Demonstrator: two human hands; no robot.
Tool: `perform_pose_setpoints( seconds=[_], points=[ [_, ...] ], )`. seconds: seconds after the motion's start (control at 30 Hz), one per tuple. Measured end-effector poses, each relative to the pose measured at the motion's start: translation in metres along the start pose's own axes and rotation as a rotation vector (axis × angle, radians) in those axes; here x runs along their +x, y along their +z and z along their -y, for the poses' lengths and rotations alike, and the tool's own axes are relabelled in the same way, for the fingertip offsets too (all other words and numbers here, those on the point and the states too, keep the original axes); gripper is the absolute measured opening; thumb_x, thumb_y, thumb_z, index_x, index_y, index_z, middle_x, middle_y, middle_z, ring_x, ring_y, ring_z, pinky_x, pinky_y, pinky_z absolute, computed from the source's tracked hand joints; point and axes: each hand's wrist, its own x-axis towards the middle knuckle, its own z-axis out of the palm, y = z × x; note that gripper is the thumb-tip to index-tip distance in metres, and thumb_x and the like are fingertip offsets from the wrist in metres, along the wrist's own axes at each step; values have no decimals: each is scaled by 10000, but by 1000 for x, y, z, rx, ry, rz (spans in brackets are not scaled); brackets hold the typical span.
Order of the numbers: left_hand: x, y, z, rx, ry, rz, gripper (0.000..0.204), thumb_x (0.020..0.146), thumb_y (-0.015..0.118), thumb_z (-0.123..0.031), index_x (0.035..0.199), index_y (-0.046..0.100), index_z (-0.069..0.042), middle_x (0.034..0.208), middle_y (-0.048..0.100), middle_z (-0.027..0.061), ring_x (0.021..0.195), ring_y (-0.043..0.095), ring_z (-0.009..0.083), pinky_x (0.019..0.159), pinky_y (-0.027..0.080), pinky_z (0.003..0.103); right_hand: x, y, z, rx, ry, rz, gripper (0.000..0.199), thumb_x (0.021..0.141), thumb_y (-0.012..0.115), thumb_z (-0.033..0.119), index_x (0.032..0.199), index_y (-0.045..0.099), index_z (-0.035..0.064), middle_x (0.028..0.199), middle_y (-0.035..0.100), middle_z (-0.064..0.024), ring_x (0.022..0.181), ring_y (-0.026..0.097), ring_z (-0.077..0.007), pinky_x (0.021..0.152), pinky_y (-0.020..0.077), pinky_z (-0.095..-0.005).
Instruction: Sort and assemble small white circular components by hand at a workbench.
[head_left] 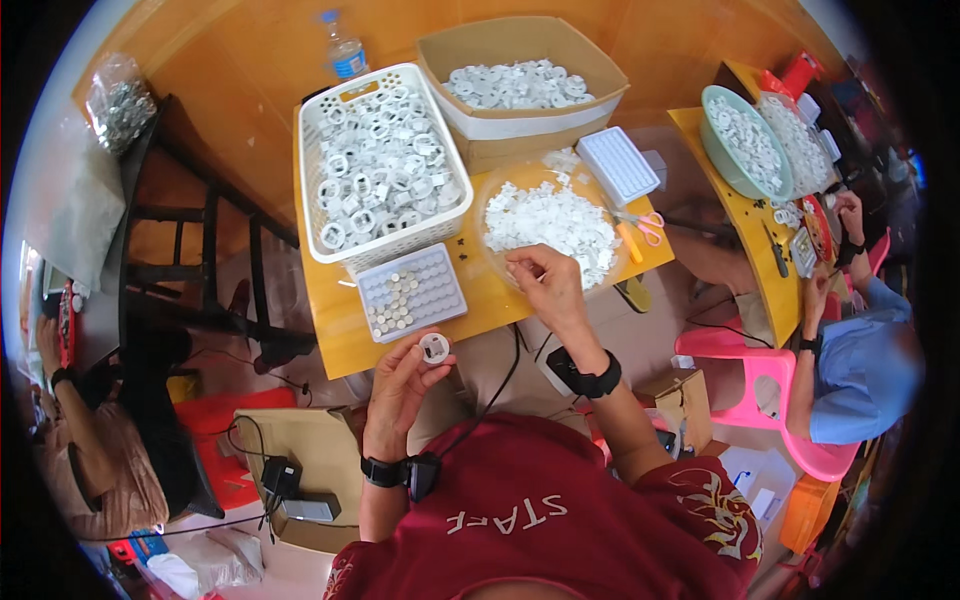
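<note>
My left hand point(398, 388) grips a small round white plastic housing point(434, 348) with dark parts inside, just off the table's near edge. My right hand point(553, 288) is closed in a pinch at the near edge of a heap of small white plastic pieces point(560, 222); what its fingertips hold, if anything, is too small to make out. Between the hands and a white basket point(455, 215) of similar round housings lies a pale compartment tray point(435, 283), with several small round silvery pieces in its left part.
A cardboard box point(530, 128) of white parts stands at the back of the yellow table point(335, 325). Another pale tray point(618, 165), scissors point(648, 228) and an orange-handled tool point(629, 243) lie right. People sit at both sides. A cable hangs before me.
</note>
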Motion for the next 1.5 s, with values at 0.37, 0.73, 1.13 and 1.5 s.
perform_pose_setpoints(
  seconds=[0.37, 0.73, 1.13, 1.5],
  points=[
    [-14, -19, -7, -64, 53, -47, 306, 891, 487, -133, 1142, 503, 40, 1023, 587, 204, 863, 625, 260, 729, 550, 295, 1, 63, 26, 46, -133, 193, 72, 746, 597, 85, 797, 612, 36, 738, 570, -107, 638, 556, -272, 569, 428, -349],
    [-22, -25, -11, -94, 106, -60, 326, 884, 503, -156, 1141, 499, 44, 1010, 591, 193, 840, 630, 234, 729, 546, 276, 11, 109, 26, -332, -264, 125, 39, 715, 613, 84, 743, 605, 58, 742, 544, -88, 670, 564, -293, 583, 442, -378],
    [-23, -26, -8, -126, 106, -31, 314, 892, 490, -147, 1144, 499, 40, 1023, 591, 173, 861, 625, 244, 736, 543, 281, 22, 114, 29, -309, -252, 155, 28, 672, 605, 39, 689, 593, 20, 762, 568, -166, 712, 573, -337, 626, 461, -403],
    [-28, -24, -6, -150, 100, -22, 307, 893, 492, -154, 1132, 506, 38, 1015, 595, 162, 849, 627, 232, 730, 544, 285, 24, 117, 24, -286, -225, 138, 66, 666, 595, 33, 723, 611, 5, 706, 580, -160, 658, 582, -301, 608, 454, -373]
  ],
)
